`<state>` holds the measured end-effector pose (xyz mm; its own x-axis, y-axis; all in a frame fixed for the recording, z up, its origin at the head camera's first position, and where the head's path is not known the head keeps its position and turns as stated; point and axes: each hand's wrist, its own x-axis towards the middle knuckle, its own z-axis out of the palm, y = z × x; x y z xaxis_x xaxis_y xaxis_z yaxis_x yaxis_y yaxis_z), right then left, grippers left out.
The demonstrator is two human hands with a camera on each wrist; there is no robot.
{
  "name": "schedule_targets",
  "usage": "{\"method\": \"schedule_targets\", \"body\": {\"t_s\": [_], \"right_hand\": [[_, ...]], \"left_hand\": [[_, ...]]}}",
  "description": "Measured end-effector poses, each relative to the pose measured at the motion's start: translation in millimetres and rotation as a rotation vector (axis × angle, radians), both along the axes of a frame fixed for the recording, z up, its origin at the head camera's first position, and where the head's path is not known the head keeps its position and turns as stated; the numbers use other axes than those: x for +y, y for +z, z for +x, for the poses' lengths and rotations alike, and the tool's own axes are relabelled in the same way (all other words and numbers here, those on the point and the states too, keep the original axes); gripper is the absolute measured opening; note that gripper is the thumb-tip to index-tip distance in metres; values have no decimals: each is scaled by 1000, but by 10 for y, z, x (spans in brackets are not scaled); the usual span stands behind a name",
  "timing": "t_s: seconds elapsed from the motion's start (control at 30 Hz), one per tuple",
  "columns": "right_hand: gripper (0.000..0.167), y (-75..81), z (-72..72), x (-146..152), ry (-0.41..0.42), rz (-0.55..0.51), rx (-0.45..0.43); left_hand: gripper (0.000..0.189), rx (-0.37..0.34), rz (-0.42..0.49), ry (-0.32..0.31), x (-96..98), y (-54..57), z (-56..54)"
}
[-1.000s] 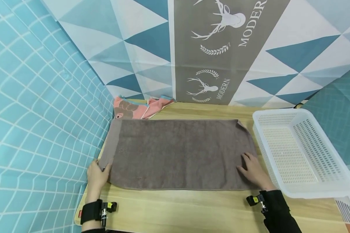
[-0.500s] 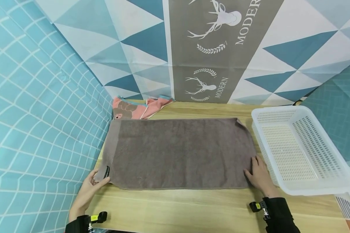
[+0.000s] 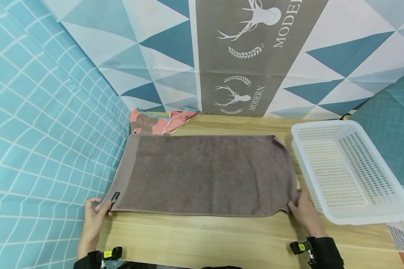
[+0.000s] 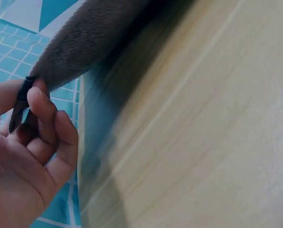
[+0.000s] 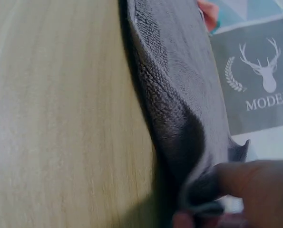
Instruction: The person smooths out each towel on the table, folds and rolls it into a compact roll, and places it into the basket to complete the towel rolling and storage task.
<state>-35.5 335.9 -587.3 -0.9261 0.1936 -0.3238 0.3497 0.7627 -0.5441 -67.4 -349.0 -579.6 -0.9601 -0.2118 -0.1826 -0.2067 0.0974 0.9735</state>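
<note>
A grey-brown towel (image 3: 208, 175) lies spread lengthwise on the wooden table, with a smoother band along its left end. At its near left corner, beside a small black label (image 3: 114, 198), my left hand (image 3: 93, 216) pinches the cloth between thumb and fingers. The left wrist view shows that corner of towel (image 4: 84, 45) lifted off the table within the curled fingers. My right hand (image 3: 306, 213) grips the near right corner. In the right wrist view the towel's edge (image 5: 174, 104) rises and folds up toward the right hand (image 5: 260, 190), whose fingertips are partly out of frame.
A white perforated plastic basket (image 3: 356, 218) stands just right of the right hand. Behind the towel's far left corner lies a crumpled pink patterned cloth (image 3: 155, 122). A blue grid-patterned sheet (image 3: 54, 130) rises along the left side. Bare wooden table (image 3: 202, 235) runs along the front.
My left hand has shifted down and left, drawing the towel's near left corner outward and showing the label. My right hand has slid toward the near right corner and now grips it.
</note>
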Motion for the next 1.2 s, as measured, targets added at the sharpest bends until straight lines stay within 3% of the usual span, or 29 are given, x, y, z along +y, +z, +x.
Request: {"method": "schedule_targets", "body": {"t_s": [0.13,0.23,0.33,0.43,0.57,0.63,0.77,0.87,0.93,1.03,1.13,1.2], "right_hand": [[51,-93,36,29,-49,-280,135],[40,-141,86,53,-116,-409,165],[38,-156,118,90,-163,-423,153],[39,-158,121,134,-161,-522,153],[37,-209,108,184,-40,-604,273],[39,-258,89,197,66,-555,372],[47,-362,24,195,264,-297,552],[48,-415,-23,193,296,-116,614],[39,-420,-47,178,241,-37,631],[21,-400,-73,136,86,45,621],[14,-368,-84,82,-89,50,593],[20,-342,-100,38,-187,53,590]], "left_hand": [[31,140,91,-76,-28,-6,-11],[37,164,112,-183,-63,2,-21],[41,150,121,-245,-86,8,-29],[42,135,80,-228,-72,11,-56],[45,145,-12,-162,-17,16,-133],[42,155,-40,-103,20,19,-179],[32,160,-110,71,112,54,-260],[24,190,-236,154,197,134,-300],[22,226,-294,180,244,217,-310],[23,256,-360,197,269,323,-312],[27,240,-369,219,214,320,-348],[29,221,-383,241,149,279,-392]]}}
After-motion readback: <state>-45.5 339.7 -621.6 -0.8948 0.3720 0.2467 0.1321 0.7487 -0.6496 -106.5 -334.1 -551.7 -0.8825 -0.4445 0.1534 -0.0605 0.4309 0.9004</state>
